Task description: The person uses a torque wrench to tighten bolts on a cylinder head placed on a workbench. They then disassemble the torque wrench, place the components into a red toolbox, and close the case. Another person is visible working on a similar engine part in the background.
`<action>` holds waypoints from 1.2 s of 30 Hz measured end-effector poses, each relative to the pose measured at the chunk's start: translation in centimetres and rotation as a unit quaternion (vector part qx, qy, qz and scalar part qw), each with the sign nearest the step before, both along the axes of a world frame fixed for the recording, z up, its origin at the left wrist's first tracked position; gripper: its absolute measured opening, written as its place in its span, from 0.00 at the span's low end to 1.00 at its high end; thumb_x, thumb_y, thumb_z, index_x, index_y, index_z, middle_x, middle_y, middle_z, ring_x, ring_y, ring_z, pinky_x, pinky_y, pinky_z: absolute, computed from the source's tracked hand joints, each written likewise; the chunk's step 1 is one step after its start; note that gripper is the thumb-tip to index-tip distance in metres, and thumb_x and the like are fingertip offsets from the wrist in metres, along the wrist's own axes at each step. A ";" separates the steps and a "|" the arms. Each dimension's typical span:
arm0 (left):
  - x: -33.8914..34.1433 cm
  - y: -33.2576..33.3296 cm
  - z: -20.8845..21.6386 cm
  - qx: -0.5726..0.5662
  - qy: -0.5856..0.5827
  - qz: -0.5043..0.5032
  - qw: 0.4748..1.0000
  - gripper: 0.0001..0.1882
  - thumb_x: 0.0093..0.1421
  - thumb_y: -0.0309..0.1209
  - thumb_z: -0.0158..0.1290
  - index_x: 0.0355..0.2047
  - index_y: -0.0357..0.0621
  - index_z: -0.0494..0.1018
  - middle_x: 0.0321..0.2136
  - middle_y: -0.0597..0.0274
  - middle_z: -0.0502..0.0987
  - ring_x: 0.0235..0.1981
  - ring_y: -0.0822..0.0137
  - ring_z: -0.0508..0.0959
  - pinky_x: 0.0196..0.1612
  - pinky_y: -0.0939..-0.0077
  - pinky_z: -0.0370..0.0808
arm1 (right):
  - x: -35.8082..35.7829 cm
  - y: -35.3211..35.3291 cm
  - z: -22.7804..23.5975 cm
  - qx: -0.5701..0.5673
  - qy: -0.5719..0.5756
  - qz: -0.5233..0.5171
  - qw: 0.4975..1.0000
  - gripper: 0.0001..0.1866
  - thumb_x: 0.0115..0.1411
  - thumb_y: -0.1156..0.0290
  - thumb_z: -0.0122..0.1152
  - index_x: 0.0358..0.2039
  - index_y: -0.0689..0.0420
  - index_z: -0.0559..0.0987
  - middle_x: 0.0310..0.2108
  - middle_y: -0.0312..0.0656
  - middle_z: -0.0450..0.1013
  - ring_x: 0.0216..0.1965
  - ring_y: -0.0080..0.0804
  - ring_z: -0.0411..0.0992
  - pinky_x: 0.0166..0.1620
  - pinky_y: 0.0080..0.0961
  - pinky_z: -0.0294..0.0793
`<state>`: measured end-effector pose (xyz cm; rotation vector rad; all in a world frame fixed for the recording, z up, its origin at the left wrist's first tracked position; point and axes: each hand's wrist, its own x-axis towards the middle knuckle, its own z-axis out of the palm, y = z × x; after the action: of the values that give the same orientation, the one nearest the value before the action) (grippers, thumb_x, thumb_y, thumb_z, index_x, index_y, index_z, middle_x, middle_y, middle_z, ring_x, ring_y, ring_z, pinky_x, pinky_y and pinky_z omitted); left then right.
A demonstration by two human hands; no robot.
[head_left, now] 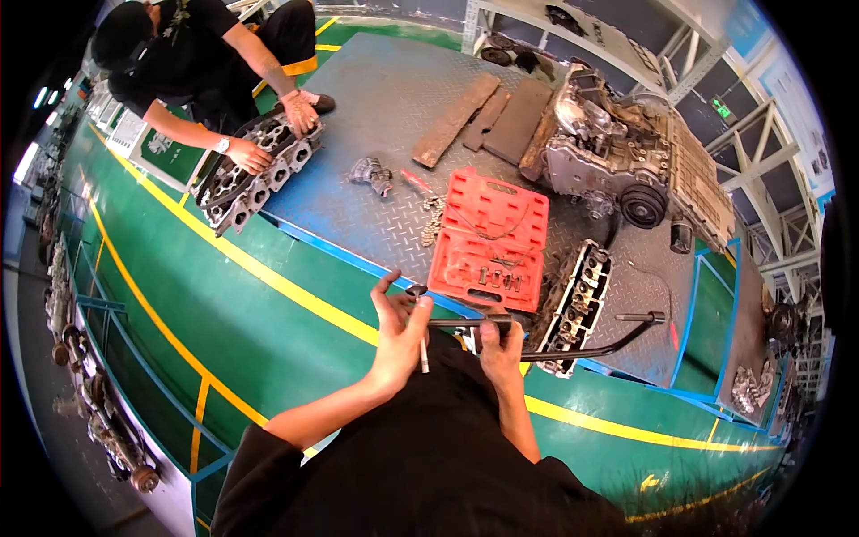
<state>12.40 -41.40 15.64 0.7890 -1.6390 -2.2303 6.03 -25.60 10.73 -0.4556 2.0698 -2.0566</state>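
In front of my body I hold a large black C-shaped clamp (pixel 577 356), its far arm bent over the table's near edge at right. My right hand (pixel 501 352) is closed on it near a thick block at the end of a straight dark bar. At that bar's left end, my left hand (pixel 398 336) is closed on a slim metal rod (pixel 424 358) with a dark round top; whether this rod joins the clamp I cannot tell. Just beyond the clamp lies a cylinder head (pixel 577 309). A red tool case (pixel 495 199) lies unfolded beyond my hands, small metal pieces inside.
On the metal-plated table (pixel 358 98) stand an engine (pixel 608 152) at back right, wooden planks (pixel 458 118) and a small metal part (pixel 369 175). At far left a co-worker (pixel 192 72) has both hands on another cylinder head (pixel 259 174) at the table's edge.
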 end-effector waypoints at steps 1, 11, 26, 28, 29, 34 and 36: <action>-0.5 0.4 -1.7 -0.099 0.060 0.055 0.992 0.28 0.67 0.29 0.50 0.63 0.49 0.49 0.49 0.59 0.65 0.43 0.67 0.72 0.45 0.71 0.71 | -0.1 0.0 0.4 0.012 0.016 -0.001 1.000 0.18 0.64 0.60 0.60 0.25 0.59 0.69 0.16 0.31 0.58 0.20 0.19 0.54 0.23 0.24 0.55; 0.1 -3.6 -3.0 -0.486 0.331 -0.136 0.797 0.15 0.67 0.40 0.47 0.35 0.40 0.73 0.39 0.51 0.77 0.51 0.46 0.74 0.54 0.53 0.68 | 0.7 -0.4 0.6 -0.109 -0.097 -0.011 0.989 0.23 0.65 0.52 0.58 0.24 0.59 0.68 0.15 0.32 0.61 0.16 0.20 0.59 0.19 0.20 0.57; 2.2 -2.1 3.3 0.352 -0.048 -0.134 0.925 0.19 0.73 0.45 0.37 0.44 0.39 0.67 0.12 0.68 0.61 0.11 0.74 0.57 0.15 0.78 0.55 | 0.1 -1.0 0.8 0.016 0.025 0.031 0.999 0.22 0.63 0.55 0.61 0.23 0.61 0.69 0.17 0.32 0.59 0.21 0.22 0.55 0.25 0.27 0.56; 2.0 -3.2 3.0 0.422 -0.061 -0.177 0.887 0.18 0.73 0.45 0.40 0.48 0.42 0.65 0.17 0.64 0.65 0.13 0.74 0.61 0.17 0.79 0.56 | -0.1 -0.8 0.6 0.015 0.021 0.046 0.999 0.20 0.63 0.57 0.61 0.25 0.61 0.70 0.17 0.32 0.59 0.21 0.22 0.55 0.25 0.26 0.57; 2.1 -2.9 2.9 0.356 -0.065 -0.145 0.921 0.17 0.73 0.44 0.41 0.49 0.43 0.63 0.20 0.63 0.66 0.14 0.73 0.63 0.17 0.79 0.56 | -0.2 -0.8 0.5 0.015 0.019 0.052 0.998 0.20 0.63 0.58 0.61 0.25 0.61 0.70 0.17 0.32 0.58 0.21 0.22 0.55 0.25 0.26 0.57; 2.1 -0.1 2.7 0.107 0.042 0.008 0.993 0.16 0.71 0.35 0.45 0.55 0.51 0.55 0.38 0.57 0.69 0.19 0.70 0.70 0.19 0.78 0.63 | 0.6 -0.9 -0.1 -0.001 0.030 0.015 0.999 0.17 0.61 0.62 0.64 0.27 0.62 0.70 0.19 0.34 0.60 0.23 0.22 0.57 0.26 0.25 0.59; 2.2 -0.1 1.6 0.025 0.115 0.012 0.993 0.13 0.71 0.30 0.46 0.52 0.47 0.58 0.41 0.57 0.68 0.22 0.71 0.71 0.22 0.79 0.67 | 0.8 -0.9 -0.2 0.001 0.040 -0.004 0.999 0.17 0.62 0.62 0.64 0.27 0.62 0.70 0.20 0.34 0.60 0.23 0.22 0.58 0.26 0.25 0.59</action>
<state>14.59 -41.53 17.21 0.5364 -1.4635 -2.2582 6.83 -26.47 10.50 -0.5400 2.1217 -2.0717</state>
